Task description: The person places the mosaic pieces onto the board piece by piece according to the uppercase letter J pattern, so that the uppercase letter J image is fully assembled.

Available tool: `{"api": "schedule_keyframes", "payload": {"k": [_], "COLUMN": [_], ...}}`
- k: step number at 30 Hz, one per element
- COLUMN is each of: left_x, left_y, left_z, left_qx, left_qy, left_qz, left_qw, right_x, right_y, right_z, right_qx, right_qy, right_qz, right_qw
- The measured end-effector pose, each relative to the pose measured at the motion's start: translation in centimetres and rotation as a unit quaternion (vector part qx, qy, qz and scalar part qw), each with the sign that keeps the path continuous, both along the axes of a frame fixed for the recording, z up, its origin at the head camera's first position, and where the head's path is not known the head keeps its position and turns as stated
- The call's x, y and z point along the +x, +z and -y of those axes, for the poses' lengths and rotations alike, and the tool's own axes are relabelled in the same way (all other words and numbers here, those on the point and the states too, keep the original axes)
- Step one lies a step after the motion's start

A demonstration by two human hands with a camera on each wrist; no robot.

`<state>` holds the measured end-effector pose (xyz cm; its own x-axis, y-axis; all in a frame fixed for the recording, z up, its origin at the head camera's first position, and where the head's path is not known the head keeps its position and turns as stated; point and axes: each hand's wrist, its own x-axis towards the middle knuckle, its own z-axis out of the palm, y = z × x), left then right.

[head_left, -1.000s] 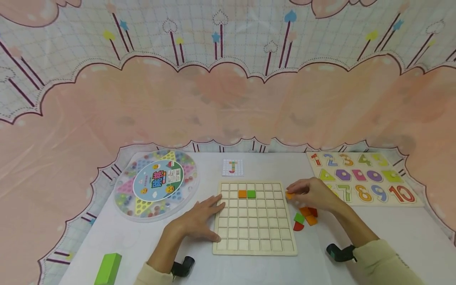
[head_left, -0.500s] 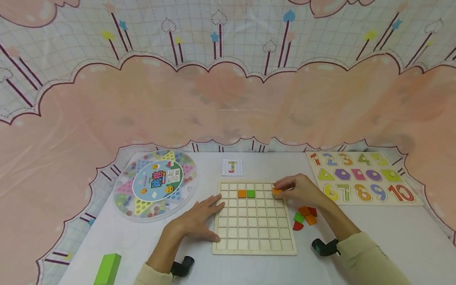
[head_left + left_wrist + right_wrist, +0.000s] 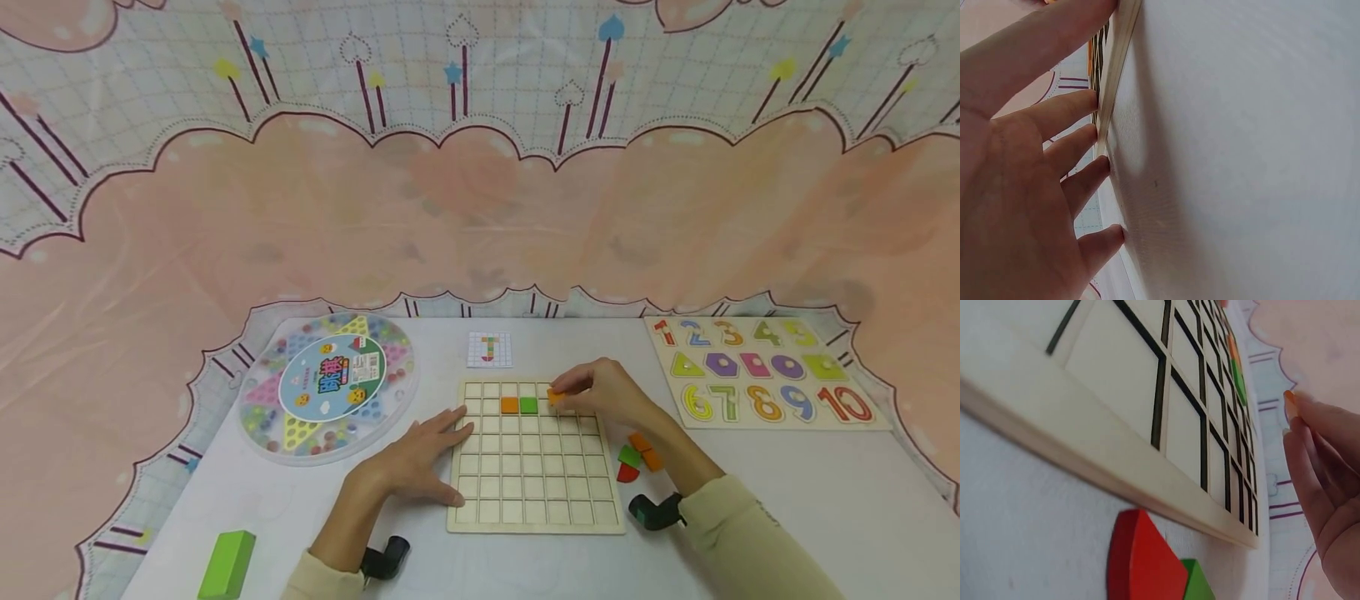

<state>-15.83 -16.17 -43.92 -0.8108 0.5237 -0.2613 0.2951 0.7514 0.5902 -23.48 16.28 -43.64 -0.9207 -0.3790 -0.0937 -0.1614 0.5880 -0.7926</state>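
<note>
A wooden grid board (image 3: 536, 479) lies in the middle of the table. Side by side in its second row sit an orange square tile (image 3: 510, 405) and a green square tile (image 3: 528, 405). My right hand (image 3: 611, 396) pinches another orange tile (image 3: 554, 397) between thumb and fingertips, over the board just right of the green one. With fingers spread, my left hand (image 3: 416, 458) rests against the board's left edge. In the left wrist view, straight fingers (image 3: 1075, 106) touch the wooden rim (image 3: 1116, 81).
Right of the board lie loose orange, green (image 3: 630, 456) and red (image 3: 627, 473) pieces. Behind it is a pattern card (image 3: 489, 350). A round marble game box (image 3: 330, 387) stands at left, a number puzzle (image 3: 772, 375) at right, and a green block (image 3: 227, 564) at front left.
My right hand has carried the orange tile leftward from beside the board to above it, near the green tile. The left hand has stayed at the board's edge.
</note>
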Motion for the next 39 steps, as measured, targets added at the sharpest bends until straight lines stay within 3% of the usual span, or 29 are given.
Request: {"api": "schedule_keyframes", "payload": {"k": [16, 26, 39], "left_x": [0.2, 0.2, 0.1], "left_y": [0.4, 0.4, 0.4], "left_z": [-0.3, -0.3, -0.2], "left_qx": [0.002, -0.003, -0.007], "left_qy": [0.003, 0.002, 0.002], "left_qz": [0.01, 0.003, 0.0], "left_qw": [0.9999, 1.0, 1.0], "right_x": [-0.5, -0.7, -0.9], "right_y": [-1.2, -1.5, -1.4], "right_z": [1.6, 1.9, 2.2], "right_qx": [0.049, 0.074, 0.074], "right_qy": [-0.014, 0.003, 0.004], "right_qz": [0.017, -0.03, -0.019], "right_qw": [0.9985, 0.9968, 0.9971]}}
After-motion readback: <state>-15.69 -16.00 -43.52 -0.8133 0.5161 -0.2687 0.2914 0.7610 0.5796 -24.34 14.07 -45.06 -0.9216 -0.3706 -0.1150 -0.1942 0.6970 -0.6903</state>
